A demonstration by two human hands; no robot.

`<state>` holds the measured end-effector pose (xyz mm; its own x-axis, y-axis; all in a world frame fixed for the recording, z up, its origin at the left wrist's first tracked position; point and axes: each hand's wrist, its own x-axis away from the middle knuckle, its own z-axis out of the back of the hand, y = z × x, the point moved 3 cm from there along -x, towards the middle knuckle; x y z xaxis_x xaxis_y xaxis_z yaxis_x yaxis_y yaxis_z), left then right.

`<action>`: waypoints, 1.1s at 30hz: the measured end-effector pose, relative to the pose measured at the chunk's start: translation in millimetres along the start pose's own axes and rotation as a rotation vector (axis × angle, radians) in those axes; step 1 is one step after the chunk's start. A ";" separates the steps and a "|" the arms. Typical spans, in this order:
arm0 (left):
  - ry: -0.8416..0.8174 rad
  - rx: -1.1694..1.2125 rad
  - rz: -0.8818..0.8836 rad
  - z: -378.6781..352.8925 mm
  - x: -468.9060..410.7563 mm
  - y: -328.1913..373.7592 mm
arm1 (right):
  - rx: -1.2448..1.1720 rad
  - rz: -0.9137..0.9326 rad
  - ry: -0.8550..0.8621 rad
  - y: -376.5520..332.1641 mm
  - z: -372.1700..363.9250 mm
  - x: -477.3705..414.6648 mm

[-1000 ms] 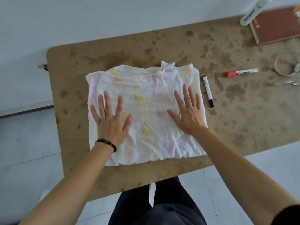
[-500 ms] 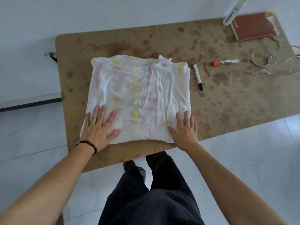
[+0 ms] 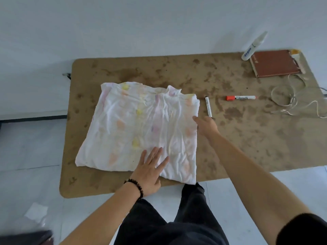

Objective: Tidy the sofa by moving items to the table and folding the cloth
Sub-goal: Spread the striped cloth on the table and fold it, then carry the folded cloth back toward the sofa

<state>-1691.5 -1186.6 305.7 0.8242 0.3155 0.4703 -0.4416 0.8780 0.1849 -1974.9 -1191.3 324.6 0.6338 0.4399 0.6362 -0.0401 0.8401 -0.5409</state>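
A white cloth (image 3: 141, 126) with faint yellow, pink and orange blotches lies folded into a rough square on the stained brown table (image 3: 247, 138). My left hand (image 3: 150, 170) rests flat with fingers spread on the cloth's near edge, a bead bracelet on its wrist. My right hand (image 3: 206, 124) is at the cloth's right edge, thumb on the fabric; its fingers are hidden, so a grip cannot be confirmed. A black-capped marker (image 3: 208, 106) lies just beyond that hand.
A red-capped marker (image 3: 240, 98) lies right of the black one. A brown notebook (image 3: 274, 63), a white spray bottle (image 3: 254, 46) and a coiled clear cable (image 3: 292, 96) sit at the far right. A wall runs behind the table. My legs stand against the table's near edge.
My left hand slid right along the cloth's near edge toward its middle. My right hand left the near right corner and moved up to the middle of the right edge.
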 end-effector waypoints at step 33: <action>1.237 2.229 1.359 27.5 98.9 -104.0 | -0.414 0.295 -0.572 -256.8 -167.0 62.1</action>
<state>-1573.9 -1256.7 356.7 -0.3867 0.5196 0.7619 0.4980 -0.5777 0.6467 -1796.3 -1432.7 411.2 0.1385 0.8183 0.5579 0.2184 0.5242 -0.8231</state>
